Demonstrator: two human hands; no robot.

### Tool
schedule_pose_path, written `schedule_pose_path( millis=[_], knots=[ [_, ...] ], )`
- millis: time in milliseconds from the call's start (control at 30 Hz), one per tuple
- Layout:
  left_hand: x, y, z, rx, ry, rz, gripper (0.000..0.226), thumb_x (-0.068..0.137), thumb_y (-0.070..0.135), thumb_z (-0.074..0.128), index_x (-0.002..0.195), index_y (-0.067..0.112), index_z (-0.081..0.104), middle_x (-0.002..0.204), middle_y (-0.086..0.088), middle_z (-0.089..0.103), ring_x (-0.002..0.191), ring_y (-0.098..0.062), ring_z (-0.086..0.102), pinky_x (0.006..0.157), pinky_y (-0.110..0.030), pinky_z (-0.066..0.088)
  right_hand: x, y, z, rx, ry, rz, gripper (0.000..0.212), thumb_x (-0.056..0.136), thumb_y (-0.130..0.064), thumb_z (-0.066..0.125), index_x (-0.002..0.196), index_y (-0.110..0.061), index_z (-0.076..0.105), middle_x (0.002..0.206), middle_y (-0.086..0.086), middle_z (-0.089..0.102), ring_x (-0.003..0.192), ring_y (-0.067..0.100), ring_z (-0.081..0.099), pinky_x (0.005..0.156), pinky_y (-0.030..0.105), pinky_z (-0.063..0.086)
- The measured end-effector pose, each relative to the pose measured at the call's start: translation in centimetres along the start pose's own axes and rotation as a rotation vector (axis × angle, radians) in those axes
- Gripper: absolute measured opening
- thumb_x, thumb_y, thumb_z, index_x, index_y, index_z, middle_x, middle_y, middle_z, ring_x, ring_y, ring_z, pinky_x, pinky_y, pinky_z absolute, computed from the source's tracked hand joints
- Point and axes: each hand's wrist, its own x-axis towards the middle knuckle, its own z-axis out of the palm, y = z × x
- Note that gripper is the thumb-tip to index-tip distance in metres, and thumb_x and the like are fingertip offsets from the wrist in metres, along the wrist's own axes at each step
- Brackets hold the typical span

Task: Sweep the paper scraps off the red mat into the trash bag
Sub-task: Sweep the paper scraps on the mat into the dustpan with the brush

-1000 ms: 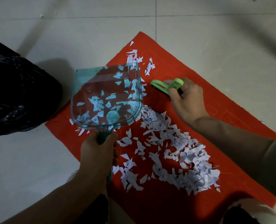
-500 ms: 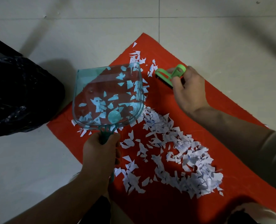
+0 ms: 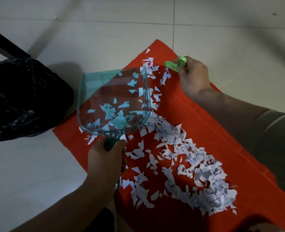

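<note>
Sweeping | left hand grips dustpan | right hand holds green brush | I'd keep lip flat, draw paper scraps inward

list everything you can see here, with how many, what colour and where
red mat: one, red, on the floor, centre
paper scraps: many, white with blue marks, spread over the mat, some at the dustpan
dustpan: one, clear teal, over the mat's left part
green tool: one, light green, at the mat's far edge
trash bag: one, black, on the floor left of the mat
floor: pale tiles, all around
left hand: grips the dustpan's handle
right hand: holds the green tool
</note>
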Motion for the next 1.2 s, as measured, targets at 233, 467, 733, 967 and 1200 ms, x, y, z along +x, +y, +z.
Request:
schedule_pose_path(
  millis=[233,467,733,967,1200],
  knots=[
    [0.1,-0.1,-0.6,-0.015,0.028,-0.007,0.011,0.092,0.016,0.059,0.092,0.005,0.062,0.056,-0.003,0.055,0.039,-0.008,0.048,0.039,-0.019,0.044,-1.9,0.1,-1.0,0.178,0.056,0.016,0.029,0.093,-0.017,0.042,0.098,-0.021,0.070,0.085,-0.001,0.066,0.058,0.007,0.048,0.062,0.021,0.038],
    [0.1,-0.1,-0.5,-0.009,0.033,-0.009,0.012,0.092,0.016,0.059,0.092,0.005,0.062,0.056,-0.003,0.055,0.038,-0.007,0.047,0.038,-0.018,0.043,-2.3,0.4,-0.1,0.149,-0.015,0.017,0.028,0.095,-0.014,0.044,0.110,-0.015,0.068,0.082,0.000,0.061,0.052,0.001,0.039,0.061,0.025,0.035],
    [0.2,-0.3,-0.6,-0.008,0.025,-0.004,0.012,0.092,0.017,0.059,0.092,0.005,0.062,0.058,-0.004,0.055,0.039,-0.006,0.048,0.038,-0.016,0.043,-4.7,-0.9,0.5,0.333,-0.006,0.011,0.026,0.090,-0.016,0.044,0.085,-0.025,0.068,0.067,-0.008,0.059,0.054,0.013,0.046,0.051,0.027,0.038],
    [0.2,-0.5,-0.6,-0.024,0.027,-0.017,0.013,0.091,0.016,0.060,0.092,0.003,0.061,0.058,-0.005,0.056,0.039,-0.008,0.048,0.038,-0.018,0.044,-4.0,-1.1,0.9,0.267,-0.060,0.025,0.027,0.094,-0.010,0.046,0.097,-0.020,0.070,0.071,-0.006,0.060,0.042,0.005,0.036,0.044,0.020,0.032],
    [0.5,-0.5,-0.9,-0.052,0.030,-0.016,0.011,0.091,0.016,0.060,0.095,0.005,0.062,0.057,-0.004,0.054,0.038,-0.007,0.047,0.038,-0.017,0.043,-4.9,-1.8,1.2,0.366,-0.008,0.008,0.026,0.092,-0.011,0.047,0.087,-0.023,0.068,0.070,-0.011,0.058,0.053,0.009,0.044,0.048,0.022,0.036]
  ],
)
